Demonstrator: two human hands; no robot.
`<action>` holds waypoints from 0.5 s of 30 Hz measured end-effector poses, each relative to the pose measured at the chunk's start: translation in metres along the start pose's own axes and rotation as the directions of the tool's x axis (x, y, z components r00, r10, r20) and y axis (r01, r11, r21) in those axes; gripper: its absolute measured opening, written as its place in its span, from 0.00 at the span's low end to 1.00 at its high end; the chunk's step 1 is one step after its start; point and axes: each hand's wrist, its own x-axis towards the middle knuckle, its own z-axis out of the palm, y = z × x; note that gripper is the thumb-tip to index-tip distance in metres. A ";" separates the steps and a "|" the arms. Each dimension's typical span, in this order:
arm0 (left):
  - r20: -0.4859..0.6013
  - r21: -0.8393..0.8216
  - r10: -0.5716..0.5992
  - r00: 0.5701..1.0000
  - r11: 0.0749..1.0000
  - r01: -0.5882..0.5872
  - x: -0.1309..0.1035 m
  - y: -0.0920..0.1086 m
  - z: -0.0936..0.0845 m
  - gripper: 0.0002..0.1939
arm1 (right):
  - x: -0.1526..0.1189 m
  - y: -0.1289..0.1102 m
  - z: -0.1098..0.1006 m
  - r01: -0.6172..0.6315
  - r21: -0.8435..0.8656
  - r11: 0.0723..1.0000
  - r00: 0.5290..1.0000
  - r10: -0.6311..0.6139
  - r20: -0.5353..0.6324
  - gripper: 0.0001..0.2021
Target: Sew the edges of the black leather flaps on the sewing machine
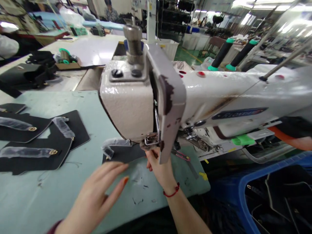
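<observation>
A white sewing machine [129, 104] stands in front of me, its head over the green work surface. My right hand [159, 167], with a red cord bracelet at the wrist, reaches in below the machine head. Its fingers are curled together, and their tips are hidden behind the machine's metal parts, so what they grip does not show. A black panel [125, 154] with a plastic-wrapped strap [117, 142] lies under the head, just left of that hand. My left hand [99, 188] hovers over the surface, thumb and fingers apart, holding nothing.
Several black panels [80, 130] with wrapped straps and gold-coloured fittings lie at left. Pink-handled snips [182, 156] rest behind my right hand. A blue bin [243, 185] of black pieces stands at lower right. Two black thread spools [221, 54] rise behind the machine.
</observation>
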 end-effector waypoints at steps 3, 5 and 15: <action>0.154 -0.524 -0.186 0.971 0.817 0.239 -0.017 0.010 0.046 0.16 | 0.001 0.004 0.001 0.039 0.004 0.999 0.999 -0.039 -0.002 0.24; 0.196 -0.819 -0.323 0.926 0.466 0.336 -0.001 0.017 0.073 0.22 | 0.002 0.007 0.001 0.065 -0.005 0.998 0.998 -0.065 0.005 0.24; 0.188 -0.764 -0.560 0.807 0.433 0.479 0.043 -0.018 0.072 0.18 | 0.000 0.008 0.005 0.125 -0.118 0.985 0.989 -0.133 -0.068 0.23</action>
